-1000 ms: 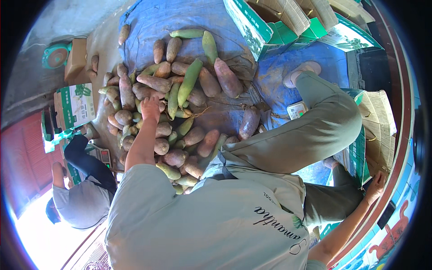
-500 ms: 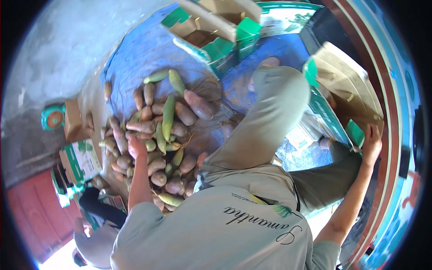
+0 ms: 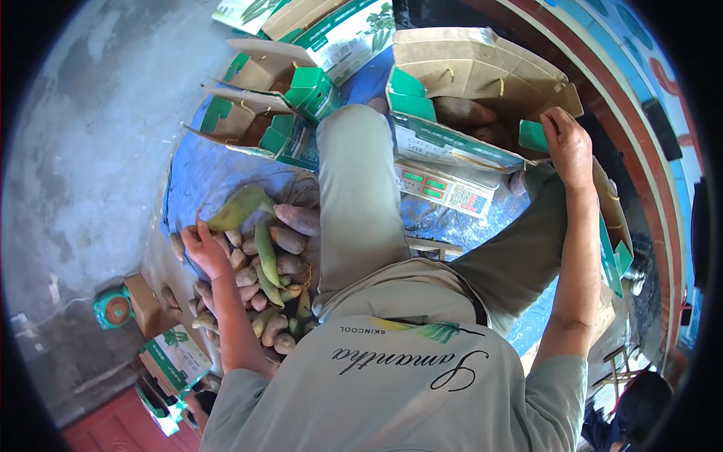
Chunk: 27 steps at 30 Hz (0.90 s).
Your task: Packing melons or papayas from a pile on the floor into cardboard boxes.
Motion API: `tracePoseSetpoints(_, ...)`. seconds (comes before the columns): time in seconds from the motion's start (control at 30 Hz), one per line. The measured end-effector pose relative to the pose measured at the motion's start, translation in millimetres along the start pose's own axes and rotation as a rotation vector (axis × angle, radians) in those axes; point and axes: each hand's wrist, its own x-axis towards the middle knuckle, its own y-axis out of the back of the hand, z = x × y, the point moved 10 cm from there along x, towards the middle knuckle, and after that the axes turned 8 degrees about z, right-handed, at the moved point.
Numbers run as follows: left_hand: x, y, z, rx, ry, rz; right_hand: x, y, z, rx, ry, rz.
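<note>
My left hand (image 3: 203, 247) is over the heap's far left side, fingers closed at the end of a long green vegetable (image 3: 239, 208), blurred by motion. Below and beside it lie brownish-purple tubers (image 3: 288, 239), with other long green vegetables (image 3: 266, 252) among them. On the right, my right hand (image 3: 568, 147) has its fingers bent round the near right corner of a green and white carton (image 3: 452, 142), by its green flap. Several tubers (image 3: 465, 113) show inside this carton, which rests on a digital scale (image 3: 444, 188).
More open cartons (image 3: 305, 147) stand at the far left, and another (image 3: 614, 226) is beside my right forearm. A blue sheet (image 3: 188, 177) covers the floor. A teal round-dial scale (image 3: 113, 307) stands by the wall. Another person (image 3: 640, 403) is at the lower right.
My left hand has gone from the middle of the heap to its far left side and now has a green vegetable. My right hand stays on the carton. The view has turned toward the right.
</note>
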Motion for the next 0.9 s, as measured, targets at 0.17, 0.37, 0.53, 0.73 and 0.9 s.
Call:
tracePoseSetpoints(0.17, 23, -30, 104, -0.574, 0.107, -0.024, -4, 10, 4, 0.007, -0.060, 0.015)
tracePoseSetpoints(0.37, 18, -97, 207, -0.892, 0.104, -0.271, -8, 15, 8, 0.039, -0.076, 0.013)
tracePoseSetpoints(0.53, -25, -166, 276, -0.878, 0.105, -0.451, -13, 17, 8, 0.077, -0.063, -0.002)
tracePoseSetpoints(0.73, -100, -252, 329, -0.897, 0.116, -0.761, -13, 15, 8, 0.089, -0.080, -0.045)
tracePoseSetpoints(0.9, -155, -308, 333, -0.787, 0.093, -0.947, -10, 13, 9, 0.122, -0.103, -0.042)
